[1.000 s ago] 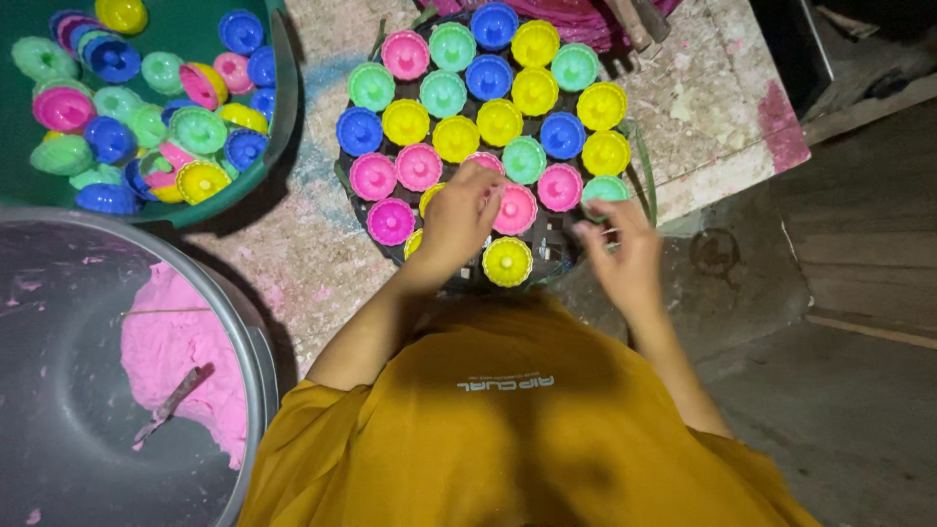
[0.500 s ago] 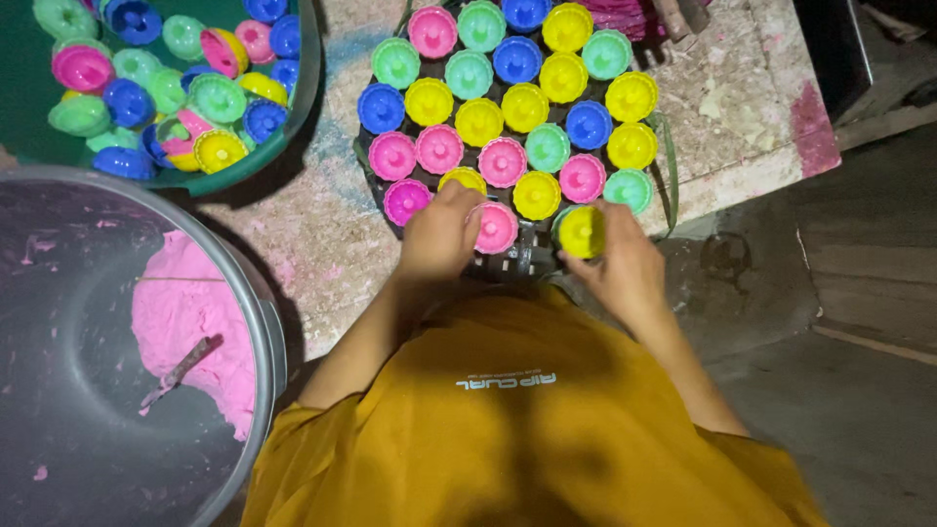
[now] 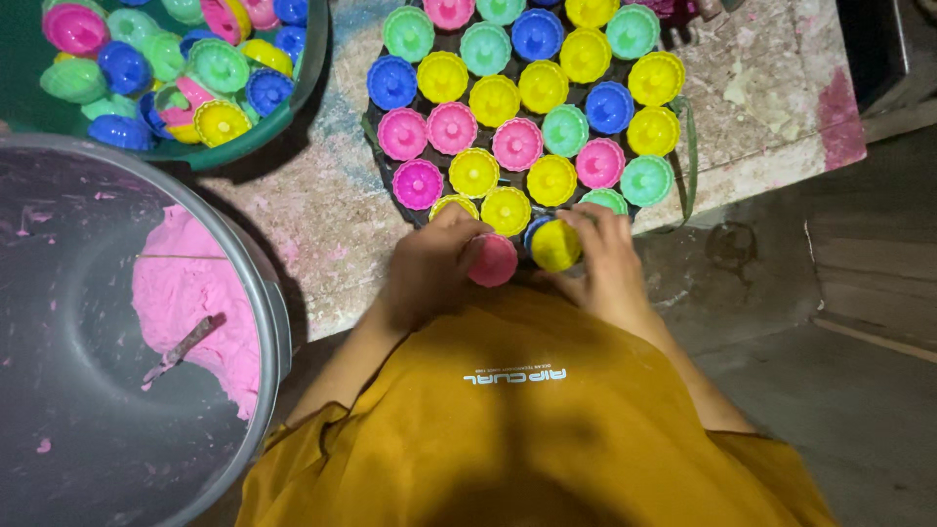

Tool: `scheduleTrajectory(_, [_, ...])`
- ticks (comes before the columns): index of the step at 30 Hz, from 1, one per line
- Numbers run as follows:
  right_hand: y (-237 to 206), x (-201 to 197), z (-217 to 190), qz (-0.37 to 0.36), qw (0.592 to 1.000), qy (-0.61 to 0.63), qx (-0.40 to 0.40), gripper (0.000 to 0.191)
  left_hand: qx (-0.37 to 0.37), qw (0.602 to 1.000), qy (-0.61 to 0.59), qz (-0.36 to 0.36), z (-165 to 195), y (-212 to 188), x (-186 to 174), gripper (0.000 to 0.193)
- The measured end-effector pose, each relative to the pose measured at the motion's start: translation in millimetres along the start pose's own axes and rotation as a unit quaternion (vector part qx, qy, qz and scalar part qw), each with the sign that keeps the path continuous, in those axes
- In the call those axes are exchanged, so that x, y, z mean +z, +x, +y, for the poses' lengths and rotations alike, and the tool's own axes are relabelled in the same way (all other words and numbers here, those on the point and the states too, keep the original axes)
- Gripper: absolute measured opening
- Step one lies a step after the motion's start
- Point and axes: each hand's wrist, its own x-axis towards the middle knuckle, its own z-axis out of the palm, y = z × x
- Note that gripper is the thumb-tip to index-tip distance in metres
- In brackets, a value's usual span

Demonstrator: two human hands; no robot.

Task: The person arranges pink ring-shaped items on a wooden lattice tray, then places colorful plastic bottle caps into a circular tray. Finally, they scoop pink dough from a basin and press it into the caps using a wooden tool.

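A dark round tray (image 3: 383, 185) on the worktop carries several small fluted plastic moulds in pink, yellow, green and blue. At the tray's near edge my left hand (image 3: 427, 268) grips a pink mould (image 3: 495, 262). Beside it my right hand (image 3: 605, 259) grips a yellow mould (image 3: 556, 245), with a blue mould (image 3: 536, 230) partly hidden just behind it. Both hands sit close together, right above my yellow shirt.
A green bowl (image 3: 289, 102) at the upper left holds several loose coloured moulds. A large grey metal basin (image 3: 262, 293) at the left contains pink dough (image 3: 181, 293) with a stick lying in it. The stained worktop's edge (image 3: 761, 181) drops to a dark floor on the right.
Both hands have drawn back from the tray's lower rows toward my body. The left hand now holds a pink mould and the right keeps a yellow one at the tray's near edge.
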Motion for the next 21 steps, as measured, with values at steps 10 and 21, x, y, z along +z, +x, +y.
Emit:
scheduleTrajectory(10, [11.8,-6.1,16.2,0.084,0.996,0.017,-0.013,0.084,0.012,0.995,0.1,-0.022,-23.2,0.2,44.1,0.011])
scheduleTrajectory(21, [7.3,-29.6,45.3,0.164,0.986,0.0,0.039,0.08,0.154,0.968,0.195,0.043,-20.0,26.4,77.7,0.087])
